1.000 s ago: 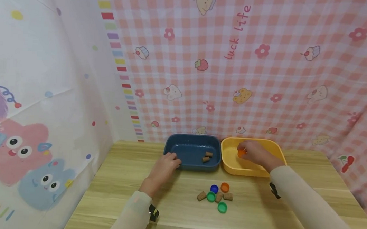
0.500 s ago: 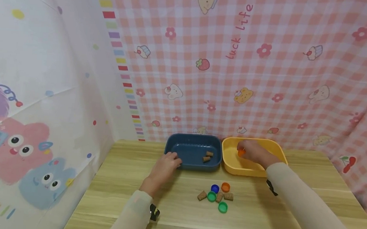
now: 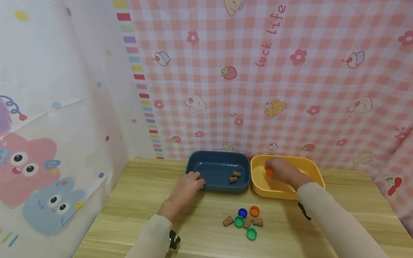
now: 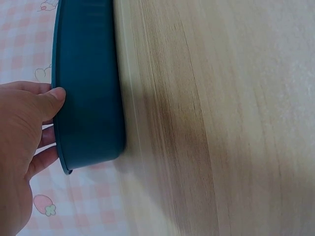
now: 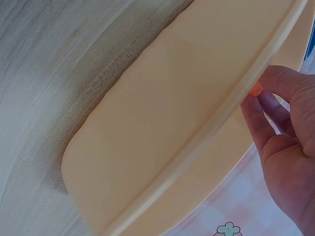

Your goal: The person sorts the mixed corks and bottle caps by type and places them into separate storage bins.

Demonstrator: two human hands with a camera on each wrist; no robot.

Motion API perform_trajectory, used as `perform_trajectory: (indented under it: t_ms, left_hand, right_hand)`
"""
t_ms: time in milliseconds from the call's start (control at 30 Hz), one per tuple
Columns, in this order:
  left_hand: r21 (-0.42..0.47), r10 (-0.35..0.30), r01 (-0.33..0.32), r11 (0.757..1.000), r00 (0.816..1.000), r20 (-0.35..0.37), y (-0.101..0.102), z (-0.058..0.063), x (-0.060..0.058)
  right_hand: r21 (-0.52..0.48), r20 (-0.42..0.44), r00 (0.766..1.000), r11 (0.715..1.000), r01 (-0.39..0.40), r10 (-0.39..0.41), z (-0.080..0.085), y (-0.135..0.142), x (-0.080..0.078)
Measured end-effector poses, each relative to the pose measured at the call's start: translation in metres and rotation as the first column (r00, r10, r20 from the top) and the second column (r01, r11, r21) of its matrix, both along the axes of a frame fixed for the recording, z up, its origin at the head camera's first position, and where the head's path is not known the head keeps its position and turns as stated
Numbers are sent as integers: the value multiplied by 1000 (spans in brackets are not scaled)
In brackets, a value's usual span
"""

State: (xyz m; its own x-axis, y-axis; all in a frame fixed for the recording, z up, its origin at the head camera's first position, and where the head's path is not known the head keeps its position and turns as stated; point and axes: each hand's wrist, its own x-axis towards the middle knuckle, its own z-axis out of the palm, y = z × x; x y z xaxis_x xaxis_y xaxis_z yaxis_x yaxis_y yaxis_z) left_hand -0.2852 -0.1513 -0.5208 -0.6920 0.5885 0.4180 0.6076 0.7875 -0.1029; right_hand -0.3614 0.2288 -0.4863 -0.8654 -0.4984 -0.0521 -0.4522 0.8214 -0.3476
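In the head view, the right hand pinches an orange cap over the yellow tray, while the left hand shows mostly its back at the near left corner of the blue tray. The left wrist view reveals that hand's grip: thumb against the outer wall at the rim, fingers behind it. The right wrist view shows thumb and fingertips closed on the cap, leaving just a sliver of orange in sight above the rim. Only the head view shows the 2 corks inside the blue tray and the loose group on the tabletop: 3 corks, 2 green caps, 1 blue cap and 1 more orange cap. The trays stand side by side before a pink checked cloth.
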Motion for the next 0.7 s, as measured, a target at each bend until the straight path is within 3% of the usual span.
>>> perform_trajectory:
  t_ms: [233,700]
  left_hand:
    - [12,-14,14,1000,1000,-14,0,0,0]
    - [13,-12,12,1000,1000,-17,0,-2,-2]
  right_hand:
    - [1,89,995,999,53,-53,-1,0,0]
    - [-78,7,999,996,33,-33,12,14,12]
